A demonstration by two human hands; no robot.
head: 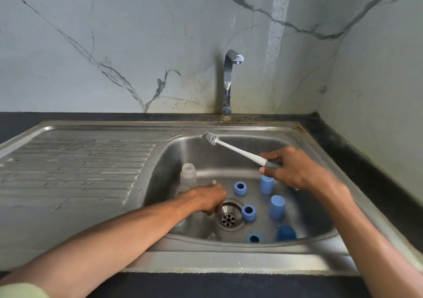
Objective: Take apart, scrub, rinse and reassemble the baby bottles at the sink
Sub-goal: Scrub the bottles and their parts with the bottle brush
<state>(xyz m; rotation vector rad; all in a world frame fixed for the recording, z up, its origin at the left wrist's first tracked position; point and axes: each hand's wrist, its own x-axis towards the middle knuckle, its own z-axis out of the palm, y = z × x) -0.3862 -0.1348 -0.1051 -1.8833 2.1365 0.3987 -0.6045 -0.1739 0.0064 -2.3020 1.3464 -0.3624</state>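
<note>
My right hand grips the grey handle of a white bottle brush, its bristle head raised toward the basin's far left corner. My left hand reaches down into the steel sink basin beside the drain, fingers curled round a small clear part that is mostly hidden. A clear bottle body stands upright just behind that hand. Another clear bottle lies under my left forearm. Blue collar rings and blue caps are scattered on the basin floor.
A chrome tap stands behind the basin, with no water running. The ribbed steel drainboard stretches to the left. Dark countertop borders the sink, and marbled walls close in at the back and right.
</note>
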